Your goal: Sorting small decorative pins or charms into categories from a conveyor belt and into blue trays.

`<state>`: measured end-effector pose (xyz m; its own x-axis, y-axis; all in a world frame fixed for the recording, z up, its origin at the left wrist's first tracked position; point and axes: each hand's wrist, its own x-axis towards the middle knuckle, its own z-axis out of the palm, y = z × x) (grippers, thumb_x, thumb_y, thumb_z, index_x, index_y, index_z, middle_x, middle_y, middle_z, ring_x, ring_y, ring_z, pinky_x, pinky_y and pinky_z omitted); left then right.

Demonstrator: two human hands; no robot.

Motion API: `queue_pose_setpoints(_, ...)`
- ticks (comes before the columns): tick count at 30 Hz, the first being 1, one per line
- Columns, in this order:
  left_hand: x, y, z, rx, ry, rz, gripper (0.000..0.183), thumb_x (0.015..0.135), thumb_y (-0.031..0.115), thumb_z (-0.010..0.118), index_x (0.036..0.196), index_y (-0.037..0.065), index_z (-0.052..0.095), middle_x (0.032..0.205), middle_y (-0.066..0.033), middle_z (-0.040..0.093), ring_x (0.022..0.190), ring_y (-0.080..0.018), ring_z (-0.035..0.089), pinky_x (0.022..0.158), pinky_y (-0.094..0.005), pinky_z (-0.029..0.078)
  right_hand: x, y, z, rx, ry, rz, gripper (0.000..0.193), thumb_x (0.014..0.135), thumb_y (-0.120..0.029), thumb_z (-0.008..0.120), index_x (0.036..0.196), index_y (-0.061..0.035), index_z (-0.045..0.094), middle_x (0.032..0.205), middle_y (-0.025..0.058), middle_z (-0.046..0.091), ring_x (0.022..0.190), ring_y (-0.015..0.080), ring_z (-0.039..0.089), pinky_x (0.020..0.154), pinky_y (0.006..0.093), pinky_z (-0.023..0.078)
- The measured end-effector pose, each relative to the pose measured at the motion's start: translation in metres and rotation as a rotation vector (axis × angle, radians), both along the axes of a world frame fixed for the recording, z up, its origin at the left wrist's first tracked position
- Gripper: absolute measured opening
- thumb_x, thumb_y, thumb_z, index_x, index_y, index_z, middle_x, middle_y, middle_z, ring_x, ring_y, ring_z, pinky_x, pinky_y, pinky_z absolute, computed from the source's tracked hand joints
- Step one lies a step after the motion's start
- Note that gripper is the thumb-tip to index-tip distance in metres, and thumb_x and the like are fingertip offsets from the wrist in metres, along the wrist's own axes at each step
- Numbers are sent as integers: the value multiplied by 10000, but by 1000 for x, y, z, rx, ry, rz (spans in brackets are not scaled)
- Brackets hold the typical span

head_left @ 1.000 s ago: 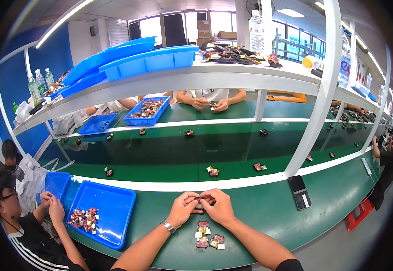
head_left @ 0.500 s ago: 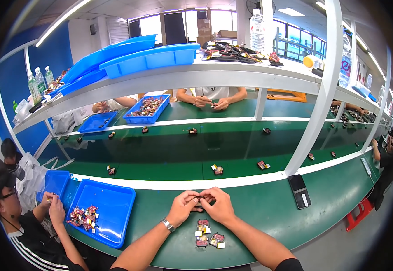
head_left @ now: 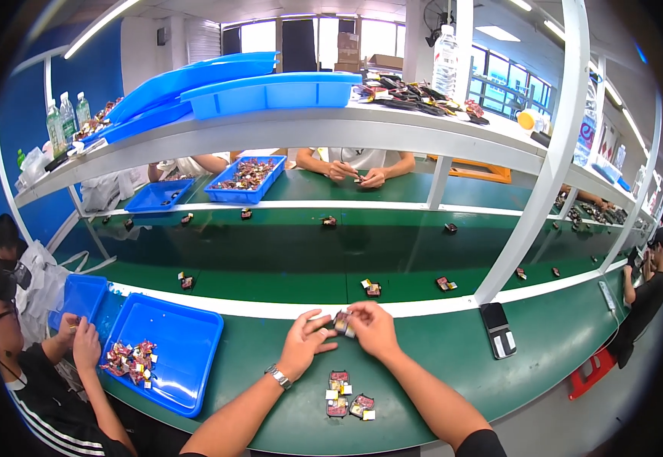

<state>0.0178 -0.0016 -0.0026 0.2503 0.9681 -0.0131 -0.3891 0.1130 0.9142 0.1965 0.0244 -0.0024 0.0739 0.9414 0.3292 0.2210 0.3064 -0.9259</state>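
Observation:
My right hand [head_left: 373,330] pinches a small dark-framed part [head_left: 343,323] with pale patches, held above the green bench. My left hand [head_left: 305,349], with a metal-banded watch on its wrist, is beside it with fingers spread and apart; its fingertips are close to the part. Below the hands, between my forearms, a few similar parts lie on the bench: a reddish one [head_left: 338,377], one with a yellow-and-white tab [head_left: 337,407], and a tilted one [head_left: 363,406] to their right. The held part's details are partly covered by my fingers.
A blue tray [head_left: 213,343] with a heap of reddish parts stands at left, near a co-worker's hands [head_left: 85,344]. A dark phone-like device [head_left: 498,330] lies at right. Beyond the white rail [head_left: 293,309], several parts sit on a green belt [head_left: 293,263]. A white post [head_left: 533,183] rises at right.
My left hand has let go of the part and opened, moving slightly away. My right hand now holds the part alone, turned and raised a little. The view has shifted slightly.

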Motion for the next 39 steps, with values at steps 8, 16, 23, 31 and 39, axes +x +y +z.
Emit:
queue_pose_setpoints(8,-7,-3,-6,142,191,48,199,930,-13,490,1119,-60,534,1201,-173,595,1088,-261,620,861,-367,567,-26,97,-15,33,-242,-288,175,785,-119,761,885,8,696,808,124,679,713,183,668,690,305,529)
queue_pose_setpoints(16,0,-2,-5,131,161,-16,207,938,12,507,1126,-51,570,1161,-132,621,1031,-198,632,842,-317,560,42,69,-7,325,-602,-542,256,749,-99,743,972,-24,642,957,129,598,920,307,580,832,402,478)
queue_pose_setpoints(23,-4,1,-16,185,275,-38,147,949,17,511,1063,-31,592,1123,-141,639,1010,-204,636,836,-326,556,64,54,-3,-129,-688,-508,599,756,-313,778,1193,13,530,1151,181,558,1074,353,519,934,424,443)
queue_pose_setpoints(31,0,2,-13,183,203,-29,162,951,33,510,1081,-28,585,1077,-120,647,918,-165,644,761,-289,560,65,59,-18,-14,-676,-512,527,733,-207,765,1171,11,566,1011,157,639,956,311,590,885,416,474)
queue_pose_setpoints(39,-15,5,-2,-27,134,-127,311,1030,241,433,1126,-29,555,1029,-117,637,851,-173,638,722,-289,539,14,-33,35,338,-526,324,560,731,-87,742,1245,-39,526,1122,127,620,1040,290,587,908,380,490)
